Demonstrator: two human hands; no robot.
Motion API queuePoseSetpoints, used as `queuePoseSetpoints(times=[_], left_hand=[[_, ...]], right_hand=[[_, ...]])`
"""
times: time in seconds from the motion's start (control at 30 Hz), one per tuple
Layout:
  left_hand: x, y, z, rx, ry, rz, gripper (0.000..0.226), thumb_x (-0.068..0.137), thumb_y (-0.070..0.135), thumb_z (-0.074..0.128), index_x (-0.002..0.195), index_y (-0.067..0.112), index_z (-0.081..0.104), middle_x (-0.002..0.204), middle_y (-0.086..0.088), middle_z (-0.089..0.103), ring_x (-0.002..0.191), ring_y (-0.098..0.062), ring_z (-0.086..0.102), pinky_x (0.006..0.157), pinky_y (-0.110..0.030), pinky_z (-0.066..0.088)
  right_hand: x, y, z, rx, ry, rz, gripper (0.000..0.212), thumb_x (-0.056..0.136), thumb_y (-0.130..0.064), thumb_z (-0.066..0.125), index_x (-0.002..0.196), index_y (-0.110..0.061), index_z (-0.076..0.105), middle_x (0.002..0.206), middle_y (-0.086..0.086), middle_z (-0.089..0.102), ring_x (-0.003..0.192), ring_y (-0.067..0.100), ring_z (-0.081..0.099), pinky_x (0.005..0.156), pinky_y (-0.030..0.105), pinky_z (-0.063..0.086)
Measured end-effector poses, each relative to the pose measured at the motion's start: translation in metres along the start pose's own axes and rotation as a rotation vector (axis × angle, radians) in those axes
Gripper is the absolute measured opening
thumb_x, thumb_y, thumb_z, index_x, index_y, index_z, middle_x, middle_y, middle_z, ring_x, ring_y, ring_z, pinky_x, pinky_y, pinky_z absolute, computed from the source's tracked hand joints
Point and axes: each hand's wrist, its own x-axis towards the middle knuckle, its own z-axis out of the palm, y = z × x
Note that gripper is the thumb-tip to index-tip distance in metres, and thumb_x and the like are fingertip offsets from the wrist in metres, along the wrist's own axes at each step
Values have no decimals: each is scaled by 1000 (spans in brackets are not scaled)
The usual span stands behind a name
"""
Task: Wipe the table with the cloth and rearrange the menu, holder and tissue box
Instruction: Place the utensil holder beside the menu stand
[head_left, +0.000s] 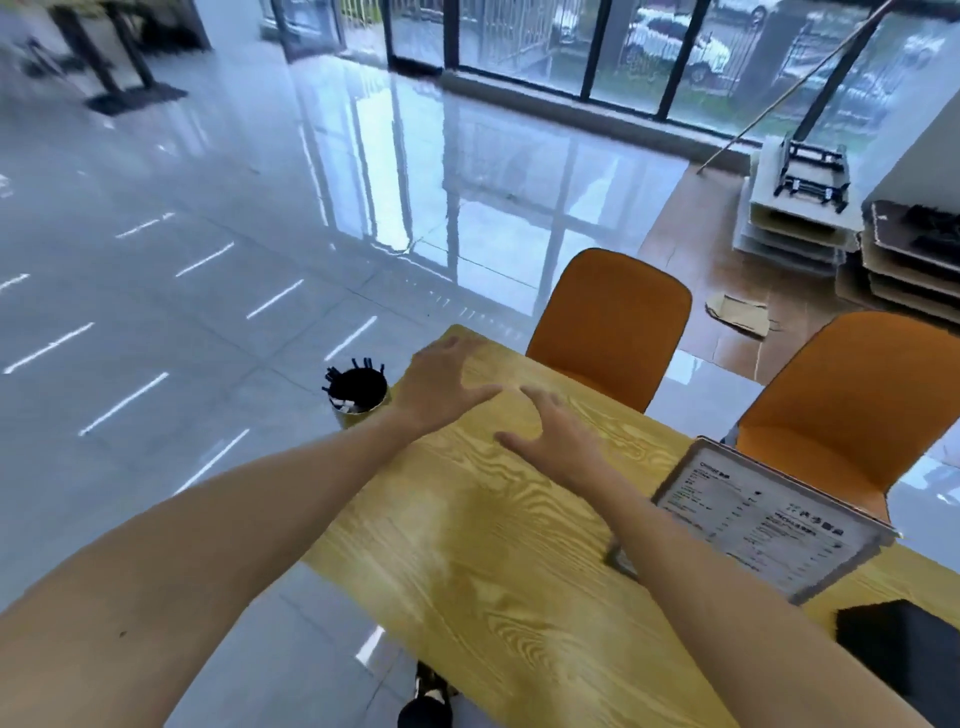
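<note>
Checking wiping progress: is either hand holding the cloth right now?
No. The left hand and right hand lie open and empty on the table.

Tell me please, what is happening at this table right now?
A person stands at a yellow wooden table with both arms stretched out. The left hand and the right hand are open and spread low over the far end of the tabletop, holding nothing. No cloth shows. A framed menu lies on the right side of the table, and a cup of dark sticks appears beyond the left edge. Two orange chairs stand behind.
</note>
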Motion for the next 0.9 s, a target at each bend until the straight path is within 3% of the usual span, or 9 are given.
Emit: queuePoseSetpoints(times=[0.17, 0.37, 0.43, 0.53, 0.63, 0.73, 0.83, 0.9], left_hand=[[-12, -69, -47, -84, 109, -136, 108, 69, 65, 79, 157, 25, 31, 165, 1, 29, 153, -17, 22, 122, -46, 22], [-29, -144, -56, -275, 125, -361, 127, 58, 59, 88, 159, 31, 16, 165, 3, 21, 152, -15, 20, 121, -43, 26], [-32, -167, -48, -305, 103, -401, 129, 60, 52, 90, 160, 27, 13, 163, 1, 21, 150, -16, 22, 118, -37, 28], [-35, -197, -36, -365, 72, -471, 130, 63, 43, 93, 160, 23, 9, 163, -3, 17, 150, -16, 20, 111, -25, 25], [-36, -223, -22, -434, 16, -525, 138, 58, 50, 94, 161, 24, 7, 164, -4, 18, 151, -19, 21, 117, -32, 26], [-36, -240, -9, -519, -55, -584, 134, 58, 43, 94, 160, 26, 10, 162, -8, 27, 147, -24, 34, 115, -40, 37], [-32, -250, -1, -529, -96, -569, 128, 52, 51, 92, 157, 25, 24, 153, -3, 45, 135, -21, 49, 109, -36, 45], [-28, -253, 7, -542, -90, -555, 111, 57, 42, 95, 149, 25, 36, 140, 4, 57, 127, -18, 57, 105, -35, 48]], right_hand=[[55, -58, 24, 144, -25, -86, 108, 78, -64, 76, 160, -26, 17, 165, 5, 24, 152, 26, 25, 118, 50, 34], [110, -97, 72, 207, -119, -122, 121, 75, -55, 84, 162, -27, 6, 168, 7, 12, 155, 26, 13, 121, 51, 28], [124, -100, 92, 228, -177, -99, 123, 75, -51, 86, 163, -27, 3, 168, 8, 9, 156, 26, 9, 121, 53, 27], [143, -103, 124, 287, -262, -46, 125, 76, -44, 88, 163, -29, -1, 168, 9, 5, 155, 27, 11, 120, 46, 26], [157, -103, 150, 343, -329, -17, 124, 78, -36, 87, 163, -23, -2, 169, 9, 4, 156, 26, 8, 116, 36, 19], [167, -103, 169, 369, -345, 18, 123, 74, -46, 86, 163, -24, 3, 168, 4, 14, 154, 25, 21, 123, 46, 26], [179, -89, 190, 462, -373, 6, 108, 68, -47, 89, 154, -35, 26, 154, -4, 43, 139, 19, 48, 109, 51, 46], [178, -93, 190, 506, -352, -15, 94, 69, -40, 91, 146, -34, 39, 137, -14, 56, 125, 11, 59, 101, 48, 53]])
